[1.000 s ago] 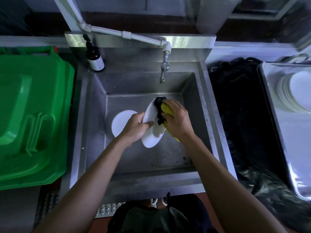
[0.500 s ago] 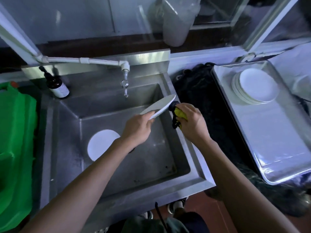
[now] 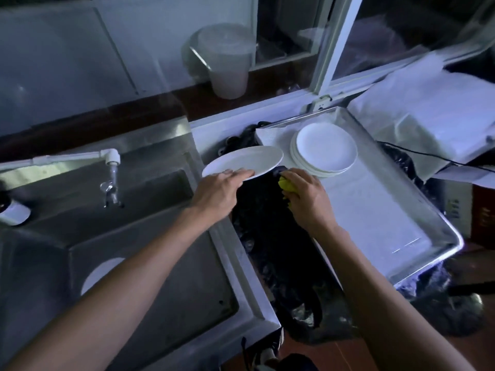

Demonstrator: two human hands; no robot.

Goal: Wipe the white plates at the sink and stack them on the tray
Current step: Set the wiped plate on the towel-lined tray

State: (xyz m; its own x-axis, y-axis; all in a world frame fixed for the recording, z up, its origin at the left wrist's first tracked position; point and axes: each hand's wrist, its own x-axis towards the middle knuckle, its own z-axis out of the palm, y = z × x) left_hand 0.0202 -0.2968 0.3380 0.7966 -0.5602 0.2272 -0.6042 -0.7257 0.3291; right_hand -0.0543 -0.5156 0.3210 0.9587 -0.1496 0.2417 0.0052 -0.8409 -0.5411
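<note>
Mid-frame, the white plate [image 3: 242, 162] is hovering nearly flat just left of the stack [image 3: 324, 149] on the tray [image 3: 439, 236]; your left hand [image 3: 218, 191] is pinching its near rim, your right hand [image 3: 305, 194] is gripping the yellow cloth [image 3: 285, 184].

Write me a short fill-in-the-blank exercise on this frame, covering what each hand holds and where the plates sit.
1. The left hand grips a white ____ by its rim.
2. The right hand holds a ____ cloth.
3. The stack of plates rests on the metal ____.
4. One more plate lies in the ____.

Missing words: plate; yellow; tray; sink
</note>
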